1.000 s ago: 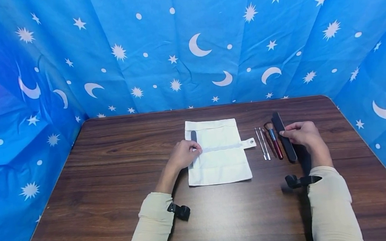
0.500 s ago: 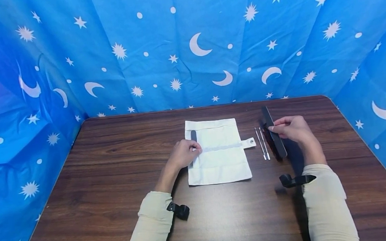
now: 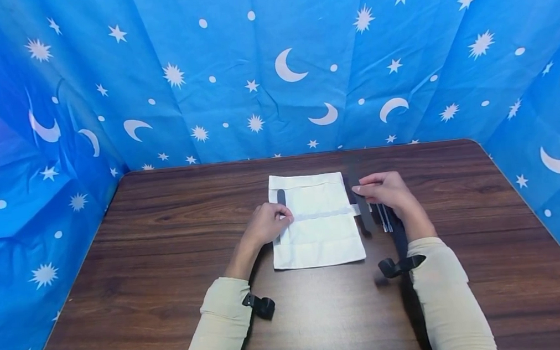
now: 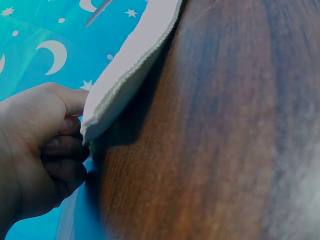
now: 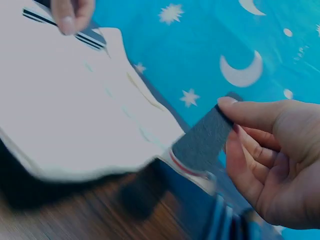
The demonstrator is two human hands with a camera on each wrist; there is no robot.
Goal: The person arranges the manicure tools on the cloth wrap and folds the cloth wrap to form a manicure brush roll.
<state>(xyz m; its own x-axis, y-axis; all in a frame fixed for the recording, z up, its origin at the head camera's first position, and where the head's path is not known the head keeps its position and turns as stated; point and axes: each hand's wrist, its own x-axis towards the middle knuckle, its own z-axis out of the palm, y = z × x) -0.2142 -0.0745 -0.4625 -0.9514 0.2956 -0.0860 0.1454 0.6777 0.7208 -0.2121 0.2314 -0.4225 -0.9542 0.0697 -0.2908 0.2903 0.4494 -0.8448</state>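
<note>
A white fabric pouch (image 3: 321, 243) lies unrolled mid-table, a seam running across it and a strap (image 3: 356, 209) on its right side. My left hand (image 3: 266, 223) pinches the pouch's left edge, where a slim dark nail file (image 3: 281, 197) sits; the left wrist view shows that edge lifted off the wood. Between thumb and fingers, my right hand (image 3: 386, 190) holds a wide black nail file (image 5: 202, 140) by its side. This file, blurred in the head view, is raised beside the pouch's right edge and overlaps the strap.
Slim metal manicure tools (image 3: 386, 222) lie right of the pouch, partly behind my right hand. A wood-grain table (image 3: 157, 252) carries everything. Blue cloth (image 3: 229, 51) with moons and stars hangs around its back and sides.
My right hand has lifted the wide black nail file from the right end of the tool row and carried it left to the pouch's edge. My left hand stays in place.
</note>
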